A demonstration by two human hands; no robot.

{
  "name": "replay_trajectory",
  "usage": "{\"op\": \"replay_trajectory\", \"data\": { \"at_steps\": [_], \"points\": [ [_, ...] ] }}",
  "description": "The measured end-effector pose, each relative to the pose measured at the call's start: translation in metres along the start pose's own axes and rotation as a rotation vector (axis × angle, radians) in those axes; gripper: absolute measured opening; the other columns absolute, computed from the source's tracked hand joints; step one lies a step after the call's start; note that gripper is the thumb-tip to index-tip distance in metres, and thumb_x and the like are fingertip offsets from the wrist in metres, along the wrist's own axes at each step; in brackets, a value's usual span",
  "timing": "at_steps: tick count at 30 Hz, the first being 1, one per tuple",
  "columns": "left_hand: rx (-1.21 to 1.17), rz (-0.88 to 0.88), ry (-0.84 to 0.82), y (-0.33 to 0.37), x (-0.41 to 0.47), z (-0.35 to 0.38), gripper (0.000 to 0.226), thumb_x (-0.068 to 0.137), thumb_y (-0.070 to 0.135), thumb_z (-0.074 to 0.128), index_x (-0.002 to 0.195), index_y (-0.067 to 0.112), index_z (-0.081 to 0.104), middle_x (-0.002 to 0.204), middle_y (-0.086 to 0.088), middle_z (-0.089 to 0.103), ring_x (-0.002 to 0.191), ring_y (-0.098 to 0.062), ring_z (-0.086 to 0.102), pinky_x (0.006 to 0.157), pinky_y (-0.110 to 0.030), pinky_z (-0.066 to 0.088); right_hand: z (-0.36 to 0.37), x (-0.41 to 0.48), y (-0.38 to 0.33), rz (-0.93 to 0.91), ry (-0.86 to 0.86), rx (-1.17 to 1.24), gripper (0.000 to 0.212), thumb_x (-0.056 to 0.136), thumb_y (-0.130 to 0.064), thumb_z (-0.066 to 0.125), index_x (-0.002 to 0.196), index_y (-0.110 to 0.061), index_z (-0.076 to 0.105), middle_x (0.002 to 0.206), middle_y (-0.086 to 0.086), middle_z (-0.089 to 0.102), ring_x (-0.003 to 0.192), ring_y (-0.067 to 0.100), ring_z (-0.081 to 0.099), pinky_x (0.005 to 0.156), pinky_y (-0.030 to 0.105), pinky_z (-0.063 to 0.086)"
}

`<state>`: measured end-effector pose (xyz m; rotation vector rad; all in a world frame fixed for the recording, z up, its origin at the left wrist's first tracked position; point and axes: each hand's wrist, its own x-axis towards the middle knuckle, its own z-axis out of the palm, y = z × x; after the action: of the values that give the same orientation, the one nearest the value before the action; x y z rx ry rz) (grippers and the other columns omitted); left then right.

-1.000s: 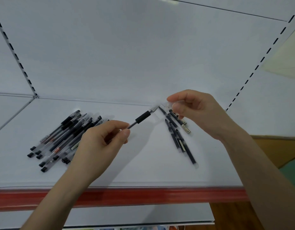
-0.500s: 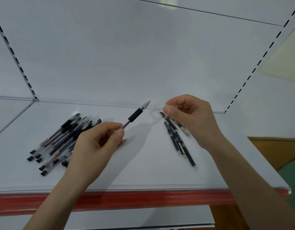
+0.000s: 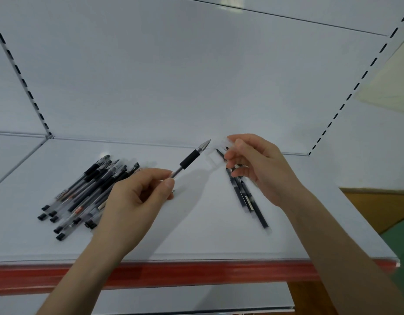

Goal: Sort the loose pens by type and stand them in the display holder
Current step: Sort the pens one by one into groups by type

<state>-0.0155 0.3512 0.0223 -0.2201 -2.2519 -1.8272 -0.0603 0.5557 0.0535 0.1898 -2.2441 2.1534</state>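
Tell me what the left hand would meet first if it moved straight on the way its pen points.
Probably the clear cap pinched by the right hand, just ahead of the tip of the pen the left hand holds. Depth is unclear, so the tip might pass beside it.
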Motion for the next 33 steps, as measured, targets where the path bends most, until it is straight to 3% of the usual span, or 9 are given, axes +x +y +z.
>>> {"op": "replay_trajectory", "data": {
  "at_steps": [7,11,14,23,30,33],
  "points": [
    [0.015,-0.013,-0.004,-0.002,0.001,0.001,0.013,0.084,0.013,0.059,0.083,0.024,0.065,0.064,0.012,0.067,0.046,-0.001,0.049,0.046,-0.008,0.038,0.001,0.004,0.002,0.099,-0.009,0.171,0.02,0.097,-0.021,0.043,0.095,-0.015,0.062,0.062,-0.003,0.065,0.054,0.008,0.057,0.052,0.018,0.049],
    [0.016,-0.016,0.0,-0.001,0.002,0.003,0.016,0.084,0.012,0.058,0.081,0.027,0.063,0.071,0.01,0.068,0.049,-0.002,0.051,0.048,-0.008,0.04,-0.002,0.007,0.002,0.108,0.033,0.313,0.008,0.086,-0.007,0.057,0.091,-0.009,0.063,0.071,0.004,0.069,0.058,0.008,0.063,0.056,0.016,0.052],
    [0.004,-0.022,0.005,-0.004,0.003,0.004,0.017,0.083,0.011,0.059,0.08,0.027,0.063,0.071,0.008,0.068,0.052,-0.003,0.052,0.048,-0.009,0.04,-0.005,0.01,0.001,0.127,0.037,0.372,0.01,0.084,0.0,0.058,0.086,-0.01,0.059,0.07,0.004,0.07,0.059,0.01,0.065,0.056,0.018,0.053],
    [-0.006,-0.007,-0.014,-0.006,0.006,0.005,0.013,0.085,0.011,0.058,0.084,0.021,0.066,0.062,0.01,0.066,0.044,-0.002,0.047,0.046,-0.008,0.037,-0.002,0.012,-0.001,0.101,-0.112,0.269,0.027,0.093,-0.007,0.044,0.103,-0.021,0.064,0.071,-0.002,0.064,0.062,0.01,0.06,0.055,0.02,0.05],
    [-0.014,-0.01,-0.016,-0.007,0.007,0.006,0.014,0.084,0.012,0.059,0.081,0.025,0.064,0.064,0.009,0.067,0.047,-0.002,0.05,0.047,-0.009,0.039,-0.001,0.016,0.0,0.226,-0.085,0.447,0.019,0.093,-0.013,0.044,0.097,-0.021,0.06,0.076,-0.002,0.066,0.065,0.011,0.065,0.056,0.021,0.052],
    [-0.028,-0.017,-0.014,-0.007,0.006,0.006,0.004,0.078,0.027,0.064,0.079,0.031,0.063,0.068,0.008,0.068,0.049,-0.003,0.05,0.048,-0.011,0.041,-0.001,0.017,0.0,0.288,-0.075,0.573,0.017,0.096,-0.019,0.041,0.096,-0.017,0.058,0.075,-0.002,0.07,0.064,0.01,0.067,0.056,0.02,0.054]
  ]
}}
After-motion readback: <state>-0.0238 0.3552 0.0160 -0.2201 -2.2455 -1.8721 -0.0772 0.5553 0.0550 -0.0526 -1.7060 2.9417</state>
